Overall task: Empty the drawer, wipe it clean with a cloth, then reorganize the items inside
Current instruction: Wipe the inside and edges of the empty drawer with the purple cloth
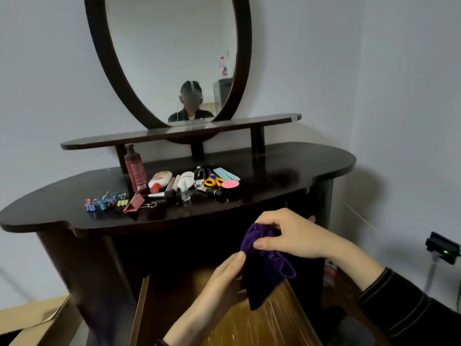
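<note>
Pulled open below, the drawer [277, 323] looks emptied, its items [174, 188] on the tabletop [287, 168]. Just above it, the right hand [291, 236] pinches the purple cloth [267, 273] while the left hand [222, 280] grips its lower part. Wiping seems next, which means lowering the cloth inside.

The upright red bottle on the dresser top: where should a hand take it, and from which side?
Grip the red bottle round its straight body at mid-height, from the front. Its cap stands close under the shelf, likely blocking a reach from above, and the white tube crowds its base on the right.
</note>
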Tool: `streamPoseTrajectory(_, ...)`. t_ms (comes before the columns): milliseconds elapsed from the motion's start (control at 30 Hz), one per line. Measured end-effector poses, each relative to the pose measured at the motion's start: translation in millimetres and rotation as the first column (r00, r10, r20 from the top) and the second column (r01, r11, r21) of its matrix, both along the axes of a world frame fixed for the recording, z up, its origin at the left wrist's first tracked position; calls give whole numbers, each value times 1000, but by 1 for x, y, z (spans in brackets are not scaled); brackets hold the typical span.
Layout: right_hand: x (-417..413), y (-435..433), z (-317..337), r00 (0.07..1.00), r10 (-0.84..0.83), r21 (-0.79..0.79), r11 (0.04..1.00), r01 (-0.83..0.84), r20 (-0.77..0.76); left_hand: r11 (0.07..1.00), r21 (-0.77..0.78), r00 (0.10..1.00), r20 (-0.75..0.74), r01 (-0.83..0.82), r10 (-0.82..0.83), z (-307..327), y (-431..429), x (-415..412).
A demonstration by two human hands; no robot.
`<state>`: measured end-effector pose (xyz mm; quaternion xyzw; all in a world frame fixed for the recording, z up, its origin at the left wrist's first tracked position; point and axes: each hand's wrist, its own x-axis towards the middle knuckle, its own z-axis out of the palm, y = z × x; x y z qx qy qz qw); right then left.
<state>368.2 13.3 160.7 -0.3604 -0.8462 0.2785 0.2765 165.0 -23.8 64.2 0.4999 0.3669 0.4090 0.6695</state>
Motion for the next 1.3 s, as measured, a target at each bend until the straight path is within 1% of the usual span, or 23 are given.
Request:
streamPoseTrajectory(67, -17, -5, -24, 993, -50, 19, 998, 52, -103, 990, -142, 985, 172, 18, 7, -21, -2, -3)
streamPoseTrajectory(133, -36, -14, -55, 966, -135, 84, 984, 157, -219, 967, -254, 960, 273, 6, 66, -38, -4, -9)
streamPoseTrajectory(167, -45, -20, -73, 957, -183, 141, 966, 218, -223, 957, -289, 951, 290, -20, 108, -41, -7, -11)
streamPoseTrajectory(233, -60, -35, -109, 970, -226, 212, 947, 240, -89, 934, -342, 937, 282, -104, 207, -46, -12, -16)
streamPoseTrajectory(300, -68, -49, -138, 990, -134, 147, 981, 126, 43, 892, -363, 914, 197, -269, 356, -60, -12, -24)
streamPoseTrajectory(333, -70, -53, -148, 997, -78, 66, 995, 76, 28, 864, -339, 895, 113, -373, 431, -67, -12, -30)
streamPoseTrajectory(367, -72, -55, -152, 998, -57, -41, 998, 55, -38, 836, -291, 868, 33, -465, 495, -72, -13, -36)
streamPoseTrajectory(433, -74, -53, -155, 964, -180, -230, 964, 133, -197, 796, -154, 811, -109, -585, 575, -77, -16, -51)
streamPoseTrajectory(500, -76, -44, -155, 917, -324, -381, 898, 221, -231, 824, -1, 806, -205, -567, 555, -74, -21, -66)
streamPoseTrajectory(567, -84, -35, -156, 932, -285, -582, 806, 108, -222, 909, 115, 869, -266, -400, 416, -71, -25, -76)
streamPoseTrajectory(633, -98, -31, -162, 930, -214, -788, 606, -113, -298, 959, 206, 908, -331, -194, 255, -65, -30, -80)
streamPoseTrajectory(700, -111, -26, -173, 890, -192, -867, 379, -323, -415, 961, 269, 908, -383, -69, 172, -60, -32, -85)
streamPoseTrajectory(733, -116, -23, -178, 870, -200, -871, 314, -378, -450, 953, 300, 897, -405, -50, 175, -59, -32, -89)
streamPoseTrajectory(800, -125, -20, -187, 848, -220, -868, 251, -428, -482, 911, 402, 841, -460, -90, 285, -64, -31, -102)
streamPoseTrajectory(867, -134, -14, -197, 866, -236, -892, 221, -395, -441, 852, 510, 718, -551, -114, 425, -73, -25, -123)
streamPoseTrajectory(967, -150, -2, -217, 903, -334, -934, 320, -159, -269, 829, 517, 620, -585, -212, 523, -89, -11, -159)
streamPoseTrajectory(1000, -155, 4, -223, 908, -356, -925, 372, -79, -221, 784, 536, 555, -566, -314, 609, -96, -3, -172)
streamPoseTrajectory(1067, -163, 20, -235, 920, -364, -879, 474, 51, -143, 644, 581, 332, -558, -498, 760, -111, 14, -197)
streamPoseTrajectory(1100, -169, 30, -240, 926, -363, -845, 524, 110, -104, 606, 569, 247, -583, -556, 774, -118, 21, -208)
streamPoseTrajectory(1133, -175, 42, -246, 934, -349, -790, 592, 159, -74, 607, 529, 211, -625, -593, 752, -125, 29, -216)
streamPoseTrajectory(1167, -182, 54, -253, 950, -310, -697, 690, 195, -41, 640, 475, 220, -673, -604, 707, -134, 36, -222)
streamPoseTrajectory(1233, -197, 82, -267, 982, -172, -446, 875, 189, 78, 719, 379, 294, -727, -583, 621, -151, 49, -225)
streamPoseTrajectory(1300, -216, 111, -281, 969, -109, -278, 946, 169, 221, 737, 344, 339, -721, -582, 605, -163, 55, -222)
